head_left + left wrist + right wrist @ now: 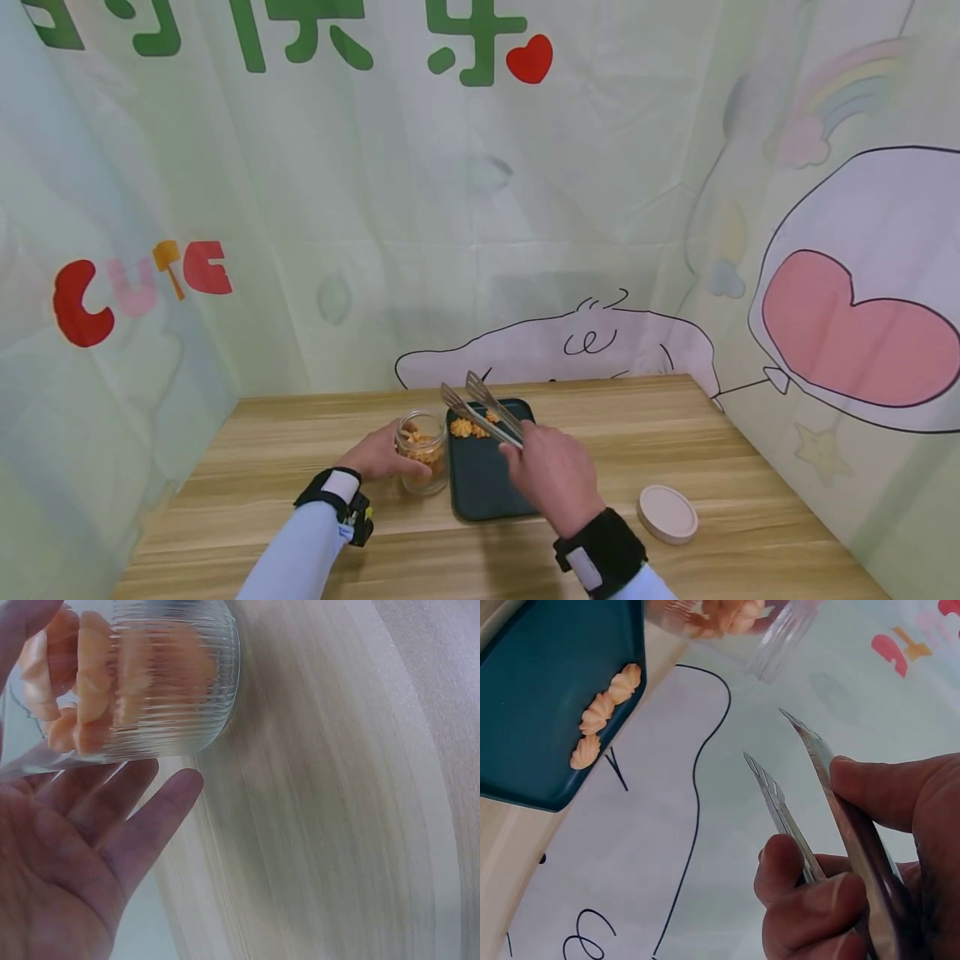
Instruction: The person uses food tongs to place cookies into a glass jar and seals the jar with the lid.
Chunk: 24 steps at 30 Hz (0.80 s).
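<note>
My left hand (381,457) grips a clear glass jar (438,479) from its left side, with the thumb across the front. Small ridged, swirl-shaped orange cookies (94,671) fill part of the jar, whose mouth is uncovered. In my right hand (558,475) are metal tongs (847,829), thumb on one arm and fingers round the other. Their tips stand apart, with nothing between them, above the far part of a dark teal tray (487,483). On that tray, a short row of cookies (596,716) lies along the far edge.
A round pale lid (667,514) lies on the wooden table (750,467) to the right of my right hand. The jar stands close beside the tray's left edge. Behind the table hangs a printed cloth (420,242), with more cloth at both sides.
</note>
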### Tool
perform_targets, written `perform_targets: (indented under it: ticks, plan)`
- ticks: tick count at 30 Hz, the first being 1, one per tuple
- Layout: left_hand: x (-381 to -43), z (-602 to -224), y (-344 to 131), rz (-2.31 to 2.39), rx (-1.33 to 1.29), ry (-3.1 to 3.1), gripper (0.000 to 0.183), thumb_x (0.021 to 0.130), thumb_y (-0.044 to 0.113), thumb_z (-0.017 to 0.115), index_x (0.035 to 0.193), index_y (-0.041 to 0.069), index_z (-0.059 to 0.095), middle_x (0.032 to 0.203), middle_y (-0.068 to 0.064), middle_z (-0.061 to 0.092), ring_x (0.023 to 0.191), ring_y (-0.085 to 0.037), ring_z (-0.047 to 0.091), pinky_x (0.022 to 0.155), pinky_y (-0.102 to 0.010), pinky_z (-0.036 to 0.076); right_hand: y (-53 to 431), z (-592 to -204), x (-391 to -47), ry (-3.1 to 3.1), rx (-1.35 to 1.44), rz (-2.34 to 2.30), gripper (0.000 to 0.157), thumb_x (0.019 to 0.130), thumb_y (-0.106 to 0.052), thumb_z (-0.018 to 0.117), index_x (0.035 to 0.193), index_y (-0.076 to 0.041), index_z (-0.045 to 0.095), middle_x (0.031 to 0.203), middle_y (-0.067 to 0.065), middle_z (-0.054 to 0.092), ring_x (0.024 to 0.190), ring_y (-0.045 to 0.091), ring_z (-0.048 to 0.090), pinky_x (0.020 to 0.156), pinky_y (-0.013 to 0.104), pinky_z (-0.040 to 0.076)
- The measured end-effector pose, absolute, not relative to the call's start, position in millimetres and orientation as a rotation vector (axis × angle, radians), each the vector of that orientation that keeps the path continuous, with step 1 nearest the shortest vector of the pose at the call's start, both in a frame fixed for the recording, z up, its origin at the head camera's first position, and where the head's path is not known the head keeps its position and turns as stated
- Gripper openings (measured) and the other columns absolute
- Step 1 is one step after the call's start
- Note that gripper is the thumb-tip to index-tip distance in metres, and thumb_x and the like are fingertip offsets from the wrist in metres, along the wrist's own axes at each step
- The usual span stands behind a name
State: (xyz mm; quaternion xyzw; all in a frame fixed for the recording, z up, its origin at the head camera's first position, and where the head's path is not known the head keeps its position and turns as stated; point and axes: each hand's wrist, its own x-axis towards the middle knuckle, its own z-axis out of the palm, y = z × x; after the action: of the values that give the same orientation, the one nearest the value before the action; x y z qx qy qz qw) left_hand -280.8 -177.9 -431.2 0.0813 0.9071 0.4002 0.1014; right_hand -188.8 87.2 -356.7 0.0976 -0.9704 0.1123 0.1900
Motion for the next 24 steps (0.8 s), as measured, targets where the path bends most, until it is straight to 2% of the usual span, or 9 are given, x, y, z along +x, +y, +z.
perform_targets:
  ticks: [3,15,24]
  plan:
    - [-280.7,-431.1,-178.3,1.179,0.242,2.680,0.082,0.071,0.029,0.091,0.135,0.000,0.048,0.117,-0.010,0.062,0.109,-0.026,0.057,0.099,-0.050,0.044,89.2,-359.2,-192.6,-2.748,0.258,0.317,0.031,0.090,-0.035,0.073,0.089,-0.004,0.065,0.062,0.001,0.050,0.051,0.015,0.047,0.044,0.033,0.038]
    - [-280.6,-431.4,-179.1,1.168,0.253,2.702,0.082,0.070,0.030,0.091,0.133,0.001,0.049,0.115,-0.009,0.063,0.108,-0.026,0.057,0.098,-0.050,0.044,97.5,-375.3,-211.7,-2.777,0.200,0.305,0.037,0.090,-0.034,0.073,0.069,-0.009,0.055,0.054,0.001,0.044,0.045,0.018,0.045,0.042,0.036,0.038]
    - [-280.9,-431.0,-178.1,1.188,0.247,2.688,0.084,0.070,0.030,0.092,0.135,0.001,0.048,0.117,-0.010,0.062,0.111,-0.027,0.057,0.100,-0.050,0.042,101.6,-389.3,-225.8,-2.825,0.175,0.266,0.039,0.090,-0.033,0.072,0.064,-0.009,0.055,0.052,0.001,0.045,0.045,0.018,0.045,0.042,0.035,0.039]
